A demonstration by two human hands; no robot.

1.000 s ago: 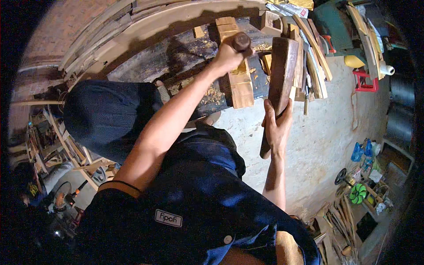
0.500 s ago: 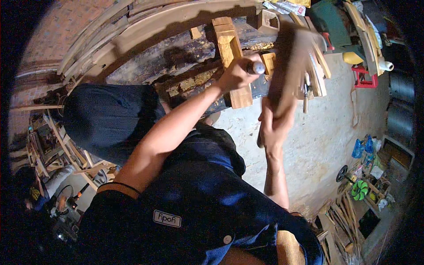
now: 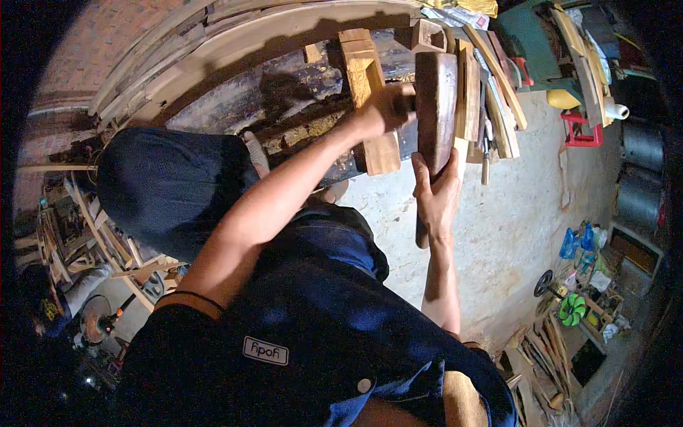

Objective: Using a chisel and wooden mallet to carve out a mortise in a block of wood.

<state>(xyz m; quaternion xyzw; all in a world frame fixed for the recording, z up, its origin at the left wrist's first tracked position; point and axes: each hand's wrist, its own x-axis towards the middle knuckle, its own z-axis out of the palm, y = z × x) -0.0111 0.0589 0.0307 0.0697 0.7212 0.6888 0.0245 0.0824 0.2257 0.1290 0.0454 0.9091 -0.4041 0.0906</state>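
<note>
My left hand [image 3: 384, 112] is closed round a chisel [image 3: 410, 107], of which only a bit of the handle shows; its blade is hidden. That hand sits over a pale wooden block [image 3: 366, 75] with a recess cut in its top, which lies across a dark, rough log [image 3: 306, 89]. My right hand [image 3: 437, 192] grips a dark brown wooden mallet [image 3: 435, 107] by its handle, whose end sticks out below the palm. The mallet's head is right beside the chisel handle and covers its end; whether they touch I cannot tell.
Right of the mallet lie wooden strips [image 3: 501, 107] and a tool with a wooden handle [image 3: 486, 167]. A small wooden box [image 3: 430, 34] stands at the log's far end. Farther right is a red stool [image 3: 583, 132]. Long planks [image 3: 235, 43] line the far side.
The mallet, blurred and farther right before, has swung left to the chisel handle and now hides its capped end. My left hand has moved slightly left.
</note>
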